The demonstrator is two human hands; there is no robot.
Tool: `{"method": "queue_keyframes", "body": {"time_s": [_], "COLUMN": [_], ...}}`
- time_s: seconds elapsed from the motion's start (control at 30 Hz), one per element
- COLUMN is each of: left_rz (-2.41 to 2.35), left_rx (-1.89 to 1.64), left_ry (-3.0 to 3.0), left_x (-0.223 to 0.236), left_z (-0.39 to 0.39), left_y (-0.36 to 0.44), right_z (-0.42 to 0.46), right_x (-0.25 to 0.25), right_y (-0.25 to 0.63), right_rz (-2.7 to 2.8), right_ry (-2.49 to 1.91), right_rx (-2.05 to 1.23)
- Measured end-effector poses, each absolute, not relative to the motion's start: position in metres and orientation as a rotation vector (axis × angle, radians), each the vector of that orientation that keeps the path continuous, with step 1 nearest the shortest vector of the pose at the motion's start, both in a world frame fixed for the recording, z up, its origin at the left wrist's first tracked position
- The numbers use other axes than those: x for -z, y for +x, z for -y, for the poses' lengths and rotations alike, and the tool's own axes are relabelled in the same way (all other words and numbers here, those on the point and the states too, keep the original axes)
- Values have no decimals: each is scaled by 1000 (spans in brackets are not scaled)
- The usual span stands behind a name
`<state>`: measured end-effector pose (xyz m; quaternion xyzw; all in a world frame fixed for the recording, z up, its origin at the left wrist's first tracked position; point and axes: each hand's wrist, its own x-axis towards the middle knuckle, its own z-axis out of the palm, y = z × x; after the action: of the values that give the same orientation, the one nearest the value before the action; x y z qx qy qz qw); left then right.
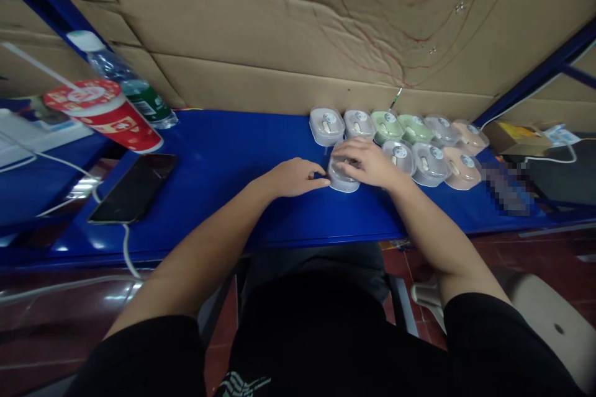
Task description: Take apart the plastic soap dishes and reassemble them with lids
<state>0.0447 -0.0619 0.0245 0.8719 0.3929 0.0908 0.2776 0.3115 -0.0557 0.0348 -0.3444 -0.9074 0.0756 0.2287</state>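
A small clear-lidded grey plastic container [344, 183] stands near the table's front, ahead of the rows. My right hand [367, 161] lies over its lid from the right, fingers spread and partly hiding the top. On the other side is my left hand [298, 177], its thumb and fingers apart, tips close to the container's left wall; whether they touch it I cannot tell. Behind and to the right, similar lidded containers stand in two rows: grey ones [326, 126], green ones [387, 128] and peach ones [462, 169]. Each lid carries a round label and a pale piece.
On the blue table [223, 142], a phone [135, 189] with a white cable, a red paper cup [118, 121] with straw and a plastic bottle [146, 102] are at left. Cardboard [261, 31] rises behind. An open box [521, 139] is at right; a stool [549, 304] stands below.
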Motion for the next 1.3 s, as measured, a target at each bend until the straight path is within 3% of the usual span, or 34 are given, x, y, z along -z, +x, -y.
{"method": "queue_keyframes", "body": {"time_s": [0.6,0.9,1.3], "left_rz": [-1502,-1642,-1657], "left_rx": [-211,-344,-401], "left_ry": [2405,2468,2438], "left_x": [-23,-5,8], "left_z": [-1,-43,-41], "left_y": [57,57,58], "right_z": [75,72,74], "right_x": [-39,-38,-38], "right_y": [291,315,323], "right_rz": [2706,2681,2623], "right_ry": [-824,-982,-1244], "right_rx": [-191,-109,-71]}}
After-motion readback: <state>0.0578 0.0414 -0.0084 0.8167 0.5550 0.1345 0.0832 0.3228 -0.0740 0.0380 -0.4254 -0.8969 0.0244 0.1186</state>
